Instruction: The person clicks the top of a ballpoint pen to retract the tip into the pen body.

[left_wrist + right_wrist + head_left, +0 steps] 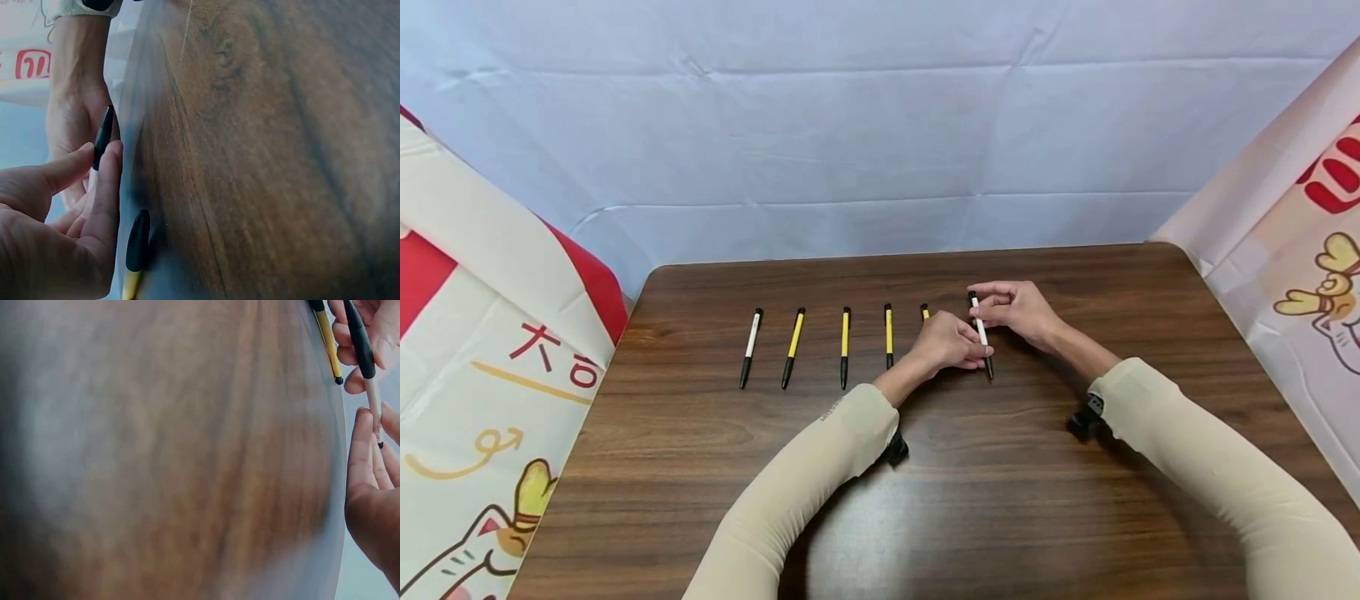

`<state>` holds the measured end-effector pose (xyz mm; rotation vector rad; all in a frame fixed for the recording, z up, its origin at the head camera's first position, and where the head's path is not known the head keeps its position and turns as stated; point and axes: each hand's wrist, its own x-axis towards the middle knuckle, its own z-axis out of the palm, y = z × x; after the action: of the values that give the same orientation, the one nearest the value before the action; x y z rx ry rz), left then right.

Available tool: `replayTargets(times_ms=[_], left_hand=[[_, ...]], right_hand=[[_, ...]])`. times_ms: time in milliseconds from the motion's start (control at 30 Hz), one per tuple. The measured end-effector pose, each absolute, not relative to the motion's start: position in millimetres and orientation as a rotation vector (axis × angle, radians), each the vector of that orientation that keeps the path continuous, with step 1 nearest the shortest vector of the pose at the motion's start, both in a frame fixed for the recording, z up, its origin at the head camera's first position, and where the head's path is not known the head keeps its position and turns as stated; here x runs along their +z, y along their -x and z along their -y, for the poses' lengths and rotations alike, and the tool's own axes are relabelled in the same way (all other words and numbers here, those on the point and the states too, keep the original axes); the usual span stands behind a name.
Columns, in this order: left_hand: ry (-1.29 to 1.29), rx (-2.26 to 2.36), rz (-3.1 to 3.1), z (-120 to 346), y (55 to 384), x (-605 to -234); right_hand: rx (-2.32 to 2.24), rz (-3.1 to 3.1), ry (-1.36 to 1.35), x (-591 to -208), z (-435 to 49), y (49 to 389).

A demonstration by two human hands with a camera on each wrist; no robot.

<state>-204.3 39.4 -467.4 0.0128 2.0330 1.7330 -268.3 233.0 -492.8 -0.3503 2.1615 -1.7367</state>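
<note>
A white pen with a black grip and tip (981, 331) is held between both hands at the right end of a row of pens. My left hand (946, 343) pinches it near the black grip, thumb and fingertip on either side. Around the upper, clicker end, my right hand (1021, 313) has its thumb and fingers on the white barrel. In the left wrist view the black tip (104, 137) points up past the fingertips. Just behind the left hand lies a yellow pen (925, 312), mostly covered by it.
Farther left on the brown wooden table (685, 450) lie a white pen (752, 346) and yellow pens, among them one beside the white pen (793, 346), one mid-row (846, 346) and one near the left wrist (889, 332). A pale cloth (880, 150) hangs behind the table.
</note>
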Motion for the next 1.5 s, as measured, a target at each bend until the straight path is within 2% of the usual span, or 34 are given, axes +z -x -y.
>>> replayTargets(times_ms=[633,1500], left_hand=[[-0.173,1.318,-2.390,-40.8,208.1,-467.9],[-0.213,1.166,-2.578,-37.7,206.0,-470.5]], right_hand=[[-1.650,-2.210,0.356,-491.7,-237.4,266.2],[-1.583,-2.320,0.338,-493.1,-231.3,266.6]])
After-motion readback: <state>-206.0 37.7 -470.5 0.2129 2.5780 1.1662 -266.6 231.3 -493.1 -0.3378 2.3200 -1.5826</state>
